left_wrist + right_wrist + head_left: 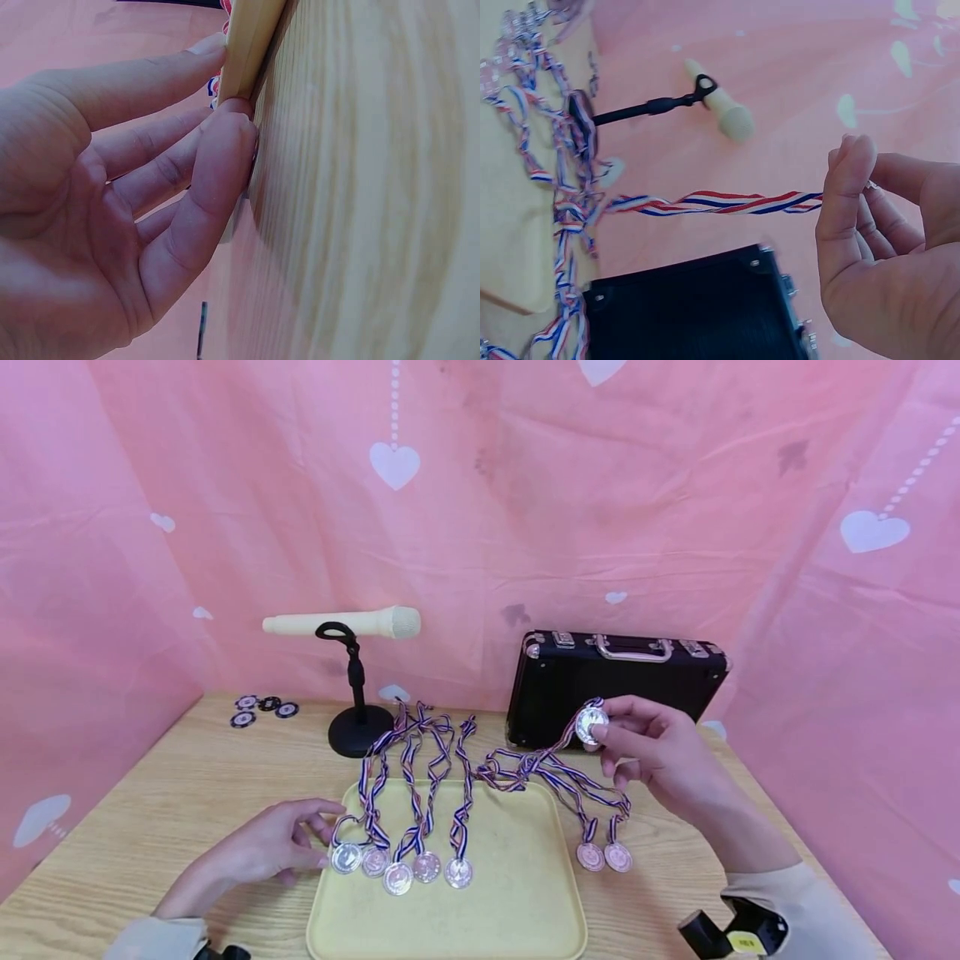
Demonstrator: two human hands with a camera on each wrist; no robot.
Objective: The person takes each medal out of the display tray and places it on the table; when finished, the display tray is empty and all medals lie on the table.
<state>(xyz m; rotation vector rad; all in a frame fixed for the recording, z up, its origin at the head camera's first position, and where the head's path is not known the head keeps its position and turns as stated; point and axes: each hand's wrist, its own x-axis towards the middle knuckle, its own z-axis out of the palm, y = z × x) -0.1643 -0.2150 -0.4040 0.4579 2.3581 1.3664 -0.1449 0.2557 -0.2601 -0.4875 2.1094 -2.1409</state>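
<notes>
Right hand (660,756) pinches round silver metal medal (589,723) (likely light, slick; grip edges); left hand (273,842), relaxed, touches yellow plastic tray (525,902).

The head view is bright and even, with soft light whose exact direction I cannot tell. The pink cloth (487,552) gives a rosy tint to everything, and the wide lens stretches it toward 3 and 9 o'clock. Small glints sit on the medals (397,877) near 7 o'clock and on the metal handle (633,655) near 3 o'clock. The left wrist view is dimmer — the left hand (82,225), at 9 o'clock, lies in mild shade, while the table (375,187) at 3 o'clock is soft and hazy. In the right wrist view, the medals at 10 o'clock are blurred, the black case (682,307) at 6 o'clock is very dark — and a milky paleness lies around 2 o'clock.
</notes>
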